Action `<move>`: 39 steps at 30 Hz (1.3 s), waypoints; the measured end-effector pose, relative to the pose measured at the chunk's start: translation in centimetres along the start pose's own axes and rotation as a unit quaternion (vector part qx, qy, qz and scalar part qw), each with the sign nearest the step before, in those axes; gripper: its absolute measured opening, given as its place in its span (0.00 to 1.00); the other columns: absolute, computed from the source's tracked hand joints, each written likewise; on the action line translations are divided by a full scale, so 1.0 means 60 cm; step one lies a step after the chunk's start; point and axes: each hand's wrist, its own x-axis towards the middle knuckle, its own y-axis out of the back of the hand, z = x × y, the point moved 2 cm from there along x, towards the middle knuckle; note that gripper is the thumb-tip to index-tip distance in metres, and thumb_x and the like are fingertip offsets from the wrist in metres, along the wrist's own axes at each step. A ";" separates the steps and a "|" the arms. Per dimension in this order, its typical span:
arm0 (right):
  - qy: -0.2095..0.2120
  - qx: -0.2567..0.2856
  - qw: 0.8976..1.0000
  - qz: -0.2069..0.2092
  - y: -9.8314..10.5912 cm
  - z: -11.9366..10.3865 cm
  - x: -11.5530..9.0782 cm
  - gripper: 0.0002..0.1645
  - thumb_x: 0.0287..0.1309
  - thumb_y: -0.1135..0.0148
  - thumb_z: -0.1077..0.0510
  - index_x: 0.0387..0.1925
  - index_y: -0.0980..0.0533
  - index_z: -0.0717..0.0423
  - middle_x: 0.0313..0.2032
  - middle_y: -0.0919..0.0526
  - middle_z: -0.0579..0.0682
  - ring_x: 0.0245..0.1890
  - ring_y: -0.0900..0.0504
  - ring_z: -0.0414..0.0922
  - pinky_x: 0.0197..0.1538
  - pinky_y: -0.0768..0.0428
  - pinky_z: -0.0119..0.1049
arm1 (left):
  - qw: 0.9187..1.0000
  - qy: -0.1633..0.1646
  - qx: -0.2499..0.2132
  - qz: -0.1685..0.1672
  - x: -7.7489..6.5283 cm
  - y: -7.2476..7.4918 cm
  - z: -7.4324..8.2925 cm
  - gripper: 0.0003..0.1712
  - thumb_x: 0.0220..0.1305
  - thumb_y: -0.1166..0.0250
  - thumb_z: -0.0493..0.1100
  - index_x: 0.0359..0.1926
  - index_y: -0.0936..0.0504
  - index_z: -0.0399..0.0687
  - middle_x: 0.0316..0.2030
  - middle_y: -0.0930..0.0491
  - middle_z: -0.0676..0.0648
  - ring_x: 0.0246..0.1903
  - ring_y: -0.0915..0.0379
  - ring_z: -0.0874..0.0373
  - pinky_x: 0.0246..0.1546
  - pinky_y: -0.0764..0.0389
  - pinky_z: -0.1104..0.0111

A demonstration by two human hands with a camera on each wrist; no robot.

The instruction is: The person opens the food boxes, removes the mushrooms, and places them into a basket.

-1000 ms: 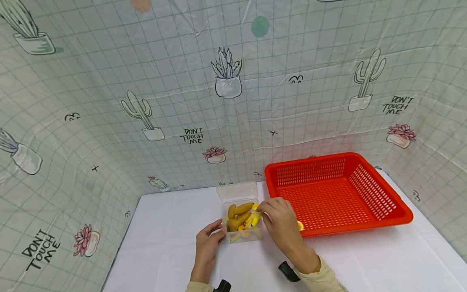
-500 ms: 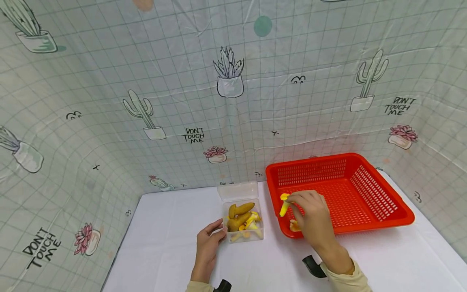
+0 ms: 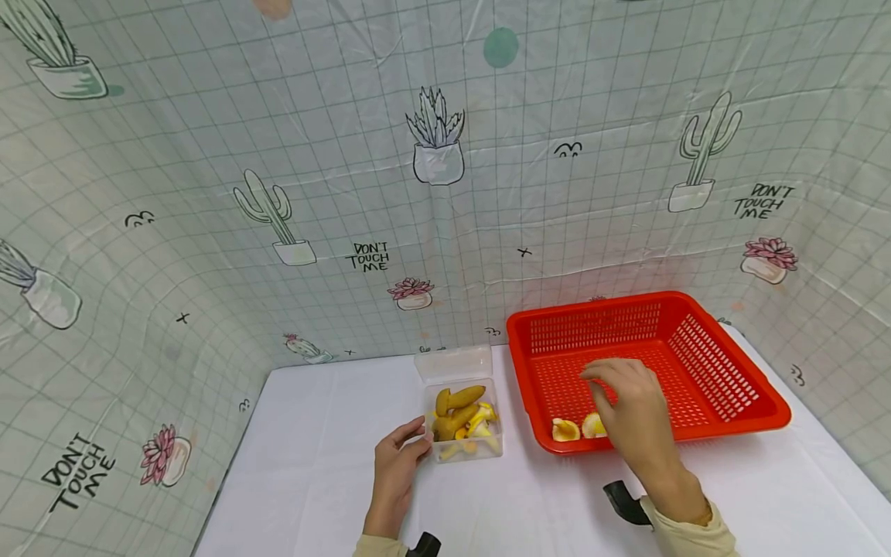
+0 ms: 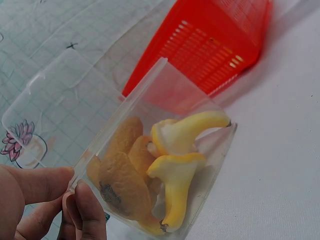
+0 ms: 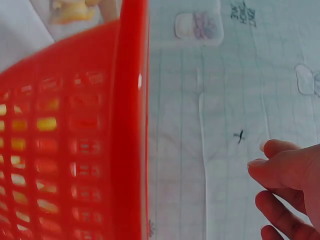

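Observation:
My left hand pinches the near-left rim of a clear plastic box between thumb and fingers. The box's lid is tipped back behind it. Inside lie brown mushrooms and, on the right, yellow trumpet-shaped mushrooms. My right hand hovers over the red basket with nothing between its loosely bent fingers, as the right wrist view also shows. At the basket's near-left corner lie a yellow mushroom and another, partly hidden by the right hand.
The basket's tall slotted wall stands to the right of the box, with a gap of white tablecloth between them. A grid-patterned curtain rises close behind both containers.
My right hand carried a yellow mushroom from the box rightward to the basket and let it go there. It is now farther right, without it. The left hand has stayed at the box.

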 end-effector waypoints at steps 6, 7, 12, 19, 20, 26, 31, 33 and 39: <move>0.023 0.023 0.999 -0.024 -0.023 -0.027 -0.009 0.21 0.37 0.19 0.80 0.34 0.13 0.60 0.38 0.11 0.53 0.42 0.17 0.53 0.45 0.21 0.51 | 1.000 0.000 -0.003 -0.003 0.001 0.001 -0.001 0.26 0.64 0.32 0.26 0.63 0.22 0.22 0.47 0.22 0.41 0.36 0.21 0.63 0.39 0.14 0.76; 0.030 0.027 0.999 -0.028 -0.029 -0.032 -0.010 0.22 0.36 0.18 0.80 0.34 0.12 0.59 0.38 0.11 0.52 0.41 0.17 0.52 0.44 0.20 0.50 | 1.000 0.000 -0.003 -0.004 0.001 0.001 -0.001 0.26 0.64 0.32 0.26 0.63 0.22 0.22 0.47 0.22 0.41 0.36 0.20 0.63 0.39 0.14 0.76; 0.063 0.044 0.996 -0.048 -0.056 -0.059 -0.017 0.23 0.35 0.18 0.80 0.33 0.13 0.56 0.38 0.11 0.49 0.41 0.17 0.48 0.41 0.19 0.45 | 1.000 -0.003 -0.005 -0.010 0.000 0.003 -0.003 0.26 0.65 0.32 0.26 0.63 0.22 0.21 0.46 0.22 0.42 0.35 0.20 0.63 0.40 0.14 0.76; 0.062 0.057 0.992 -0.097 -0.088 -0.089 -0.020 0.23 0.41 0.19 0.77 0.36 0.13 0.53 0.39 0.12 0.45 0.42 0.16 0.45 0.45 0.15 0.44 | 1.000 -0.003 -0.004 -0.007 0.000 0.003 0.000 0.26 0.65 0.32 0.26 0.63 0.22 0.22 0.46 0.21 0.42 0.37 0.20 0.63 0.40 0.14 0.76; 0.060 0.057 0.991 -0.105 -0.092 -0.092 -0.021 0.23 0.41 0.19 0.77 0.37 0.13 0.53 0.39 0.12 0.44 0.43 0.16 0.45 0.46 0.15 0.44 | 1.000 -0.004 -0.003 -0.007 0.000 0.003 0.000 0.26 0.65 0.32 0.26 0.63 0.22 0.21 0.46 0.21 0.42 0.37 0.21 0.63 0.39 0.14 0.76; 0.061 0.070 0.986 -0.136 -0.120 -0.106 -0.018 0.23 0.42 0.18 0.75 0.39 0.12 0.52 0.40 0.11 0.42 0.44 0.17 0.43 0.49 0.16 0.43 | 1.000 -0.002 -0.007 -0.010 0.005 0.004 -0.003 0.26 0.64 0.32 0.25 0.63 0.22 0.20 0.46 0.21 0.42 0.37 0.21 0.63 0.39 0.15 0.76; 0.070 0.084 0.982 -0.152 -0.143 -0.118 -0.012 0.22 0.43 0.18 0.74 0.40 0.12 0.54 0.41 0.12 0.44 0.45 0.16 0.45 0.49 0.17 0.43 | 1.000 0.001 -0.006 -0.014 0.009 0.005 -0.005 0.26 0.65 0.33 0.25 0.63 0.23 0.19 0.47 0.21 0.42 0.36 0.21 0.64 0.39 0.15 0.76; 0.080 0.085 0.981 -0.153 -0.154 -0.123 -0.010 0.22 0.42 0.17 0.74 0.39 0.12 0.55 0.41 0.12 0.44 0.44 0.17 0.46 0.47 0.17 0.42 | 1.000 0.001 -0.008 -0.016 0.009 0.005 -0.005 0.26 0.65 0.33 0.25 0.63 0.23 0.19 0.47 0.21 0.42 0.36 0.21 0.64 0.39 0.15 0.76; 0.116 0.094 0.977 -0.152 -0.186 -0.130 -0.004 0.26 0.41 0.21 0.79 0.41 0.12 0.53 0.41 0.13 0.45 0.44 0.17 0.47 0.48 0.17 0.44 | 1.000 -0.001 -0.017 -0.021 0.007 0.005 -0.003 0.27 0.64 0.32 0.25 0.63 0.24 0.19 0.46 0.21 0.42 0.37 0.21 0.64 0.39 0.15 0.76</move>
